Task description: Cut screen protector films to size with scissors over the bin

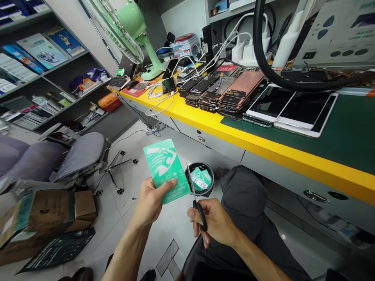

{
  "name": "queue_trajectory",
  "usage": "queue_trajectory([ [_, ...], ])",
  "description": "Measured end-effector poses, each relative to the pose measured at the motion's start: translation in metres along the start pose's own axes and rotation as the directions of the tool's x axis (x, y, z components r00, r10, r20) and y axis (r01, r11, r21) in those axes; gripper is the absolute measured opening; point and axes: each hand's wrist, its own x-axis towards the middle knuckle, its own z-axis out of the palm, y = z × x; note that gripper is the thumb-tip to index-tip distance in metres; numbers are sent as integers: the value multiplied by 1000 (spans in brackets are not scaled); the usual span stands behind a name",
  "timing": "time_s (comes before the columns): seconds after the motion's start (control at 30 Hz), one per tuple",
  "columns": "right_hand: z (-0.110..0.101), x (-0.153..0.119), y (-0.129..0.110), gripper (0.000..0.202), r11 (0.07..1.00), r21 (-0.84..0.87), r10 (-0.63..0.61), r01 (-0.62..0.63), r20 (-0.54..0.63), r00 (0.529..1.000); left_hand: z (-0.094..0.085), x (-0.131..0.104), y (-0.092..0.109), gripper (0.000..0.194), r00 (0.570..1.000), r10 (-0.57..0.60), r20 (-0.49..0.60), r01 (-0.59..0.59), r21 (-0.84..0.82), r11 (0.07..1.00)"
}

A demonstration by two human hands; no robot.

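Note:
My left hand [152,199] grips a flat green packet [165,168] by its lower part, thumb pressed on the front. White print on it reads in part "SKIN HYDROGEL". In my right hand [213,218] is a pair of scissors [200,215] with black handles, its fingers closed around the loops. The blades point up and lie close beside the packet's right edge; whether they touch it I cannot tell. Just behind the scissors, on the floor, stands a dark waste bin [208,190] with several green-and-white packets [202,177] inside.
A yellow-edged workbench [263,150] runs along the right, bearing stacks of phone parts [211,88], white-framed screens [304,107], cables and a green fan [150,58]. Office chairs [79,154] and a cardboard box [47,218] stand at left. My knee [244,187] is near the bin.

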Motion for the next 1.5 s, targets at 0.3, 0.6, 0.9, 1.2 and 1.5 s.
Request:
queue_trajectory([
  [0.3,-7,1,-4,50,1000,4,-27,27,0,1000,-5,-1,-1,20,997,71,4,-71,-22,997],
  [0.6,-11,-3,-14,48,992,-129,-9,1,-63,998,-10,-5,0,19,996,92,-8,-93,-35,995],
  [0.9,-8,-8,-23,46,977,-211,12,-35,-107,994,-10,-10,2,20,995,100,-8,-100,-10,995],
  [1.2,-9,-14,-38,43,969,-242,-10,-38,-193,981,-2,-22,7,25,992,106,64,-107,20,994],
  [1.5,-3,-23,-104,39,940,-330,-189,88,-288,939,4,-35,2,29,978,78,192,-95,77,993],
])
